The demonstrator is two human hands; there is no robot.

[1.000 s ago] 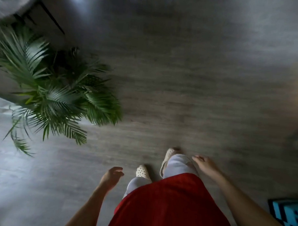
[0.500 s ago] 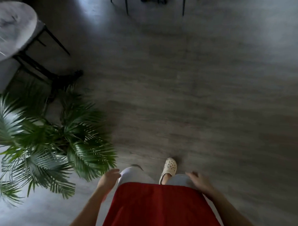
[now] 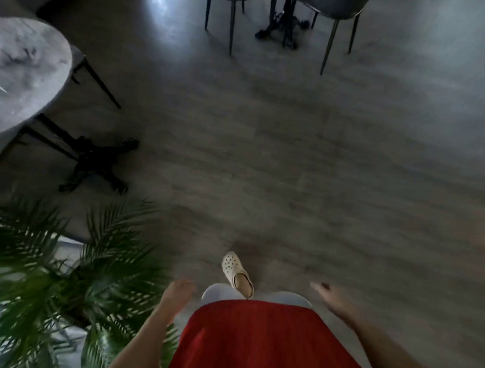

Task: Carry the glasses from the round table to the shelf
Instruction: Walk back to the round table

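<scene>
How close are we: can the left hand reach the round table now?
Probably not: the left hand hangs beside the red garment, with the palm plant between it and the round table.

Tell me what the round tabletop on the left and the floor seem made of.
Round tabletop: probably marble or marble-look, pale grey with dark veins, glossy glints. Floor: likely wood or laminate planks, grey-brown grain streaks, soft sheen; blur leaves it open.

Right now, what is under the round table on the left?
A black pedestal base with spread feet stands on the floor under the round table. Its top hides the post's upper end.
</scene>
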